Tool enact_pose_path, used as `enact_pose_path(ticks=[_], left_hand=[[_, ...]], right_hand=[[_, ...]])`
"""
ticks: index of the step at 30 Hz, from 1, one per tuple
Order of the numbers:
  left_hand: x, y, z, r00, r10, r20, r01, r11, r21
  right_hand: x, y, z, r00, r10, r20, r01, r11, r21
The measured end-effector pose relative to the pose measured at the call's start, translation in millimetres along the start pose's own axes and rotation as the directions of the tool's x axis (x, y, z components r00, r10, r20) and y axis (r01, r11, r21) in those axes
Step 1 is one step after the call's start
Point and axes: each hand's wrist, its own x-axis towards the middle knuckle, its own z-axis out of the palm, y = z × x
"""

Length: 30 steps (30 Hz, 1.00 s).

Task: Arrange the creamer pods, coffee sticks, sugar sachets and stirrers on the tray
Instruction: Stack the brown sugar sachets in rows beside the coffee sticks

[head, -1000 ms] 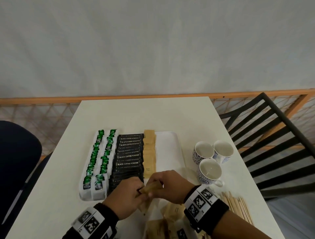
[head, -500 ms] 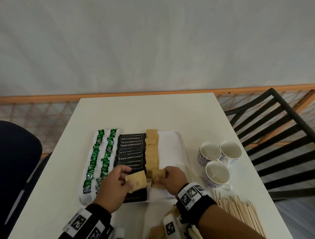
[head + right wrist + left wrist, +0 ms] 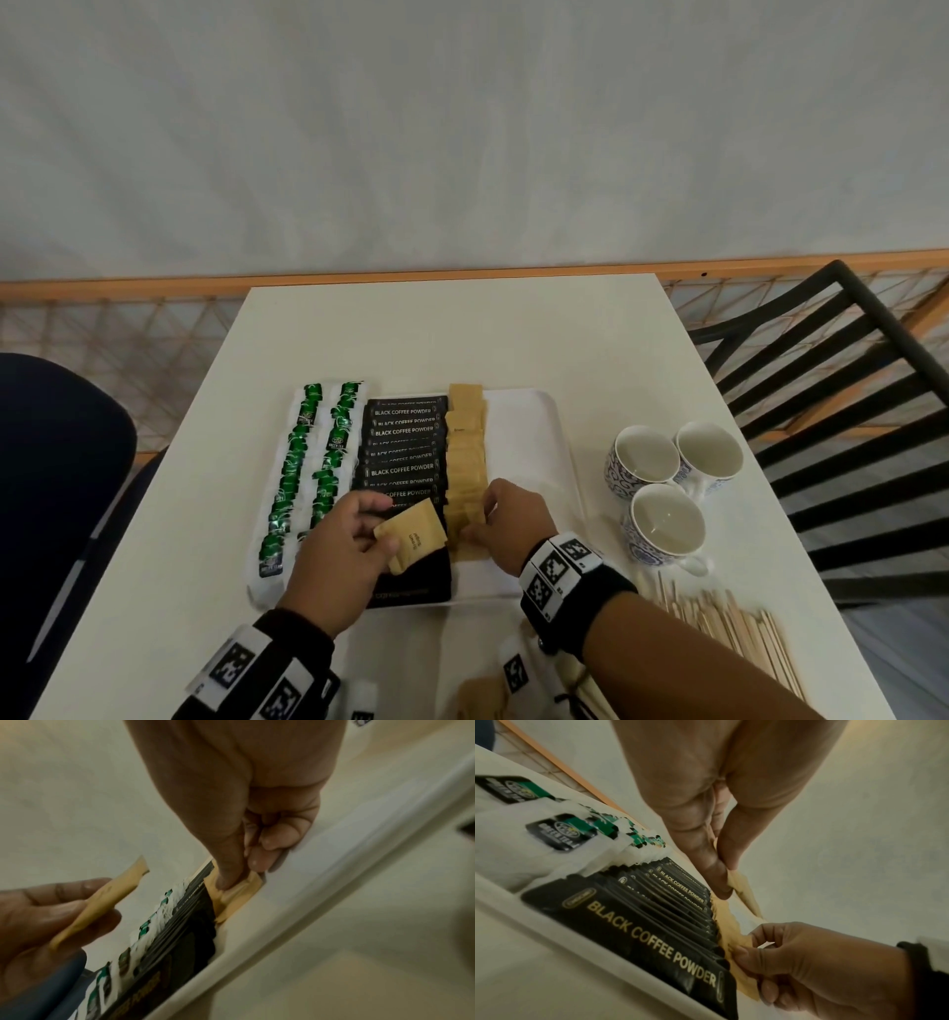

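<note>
brown paper sugar sachets [image 3: 466,462] stand in a row on the white plastic tray [image 3: 534,437], at 3 o'clock of the black coffee sticks [image 3: 403,452]. right hand [image 3: 508,519] pinches the near sachet to line it up; left hand [image 3: 339,545] pinches a spare brown sachet [image 3: 413,534], ready to go next.

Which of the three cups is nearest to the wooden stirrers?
The front cup, closest to the person; it stands just above the stirrers, while the other two sit farther back.

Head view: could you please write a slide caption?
Left hand holds a sugar sachet; right hand sets another in the tray row.
</note>
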Motion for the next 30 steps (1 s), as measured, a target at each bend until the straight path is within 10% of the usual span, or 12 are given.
enact_pose_path(ticks=[8,15,25,30], left_hand=[[-1.7,-1.6,-0.1,0.995,0.099,0.021,-0.101,0.972,0.212],[-8.3,5.7,19.5,0.948,0.173,0.269,-0.255,0.915,0.312],[-3.1,11.8,18.6,0.988,0.024,0.153,-0.038,0.996,0.087],[-3.3,9.1,19.6,0.976,0.071,0.204,-0.12,0.964,0.236]], right_hand=[[-16.5,-0.4,-2.6,0.975,-0.183,-0.126,0.196,0.975,0.103],[-41.2,1.7,-11.1,0.854,-0.498,0.152,0.51,0.858,-0.058],[-37.9,12.2,-16.9,0.95,-0.196,0.244,0.069,0.892,0.446],[-32.3,12.0,-13.5,0.949,-0.218,0.229,0.149,0.947,0.284]])
